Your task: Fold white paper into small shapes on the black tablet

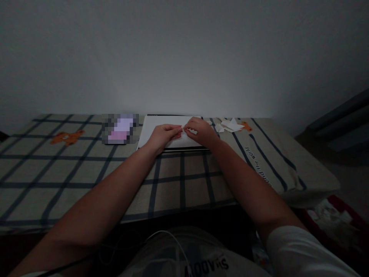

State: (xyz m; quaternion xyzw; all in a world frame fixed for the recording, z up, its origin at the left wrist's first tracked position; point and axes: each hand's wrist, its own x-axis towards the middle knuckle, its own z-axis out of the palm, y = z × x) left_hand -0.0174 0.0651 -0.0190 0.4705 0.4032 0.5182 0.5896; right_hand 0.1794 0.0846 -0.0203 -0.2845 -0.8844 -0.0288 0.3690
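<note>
My left hand (165, 135) and my right hand (200, 130) meet over a white sheet (151, 125) with a dark edge beneath it. The fingertips of both are pinched together around a small white piece (182, 129), mostly hidden by the fingers; its kind is too small to make out. Just right of my right hand lies a loose pile of torn or folded white paper pieces (230, 125).
A checked cloth (173, 177) covers the table, which stands against a pale wall (184, 57). Left of the sheet lies a blurred phone (121, 129) with a lit screen. A white cable (167, 232) hangs near my lap. Below right, a red container (343, 206) holds whitish crumpled stuff.
</note>
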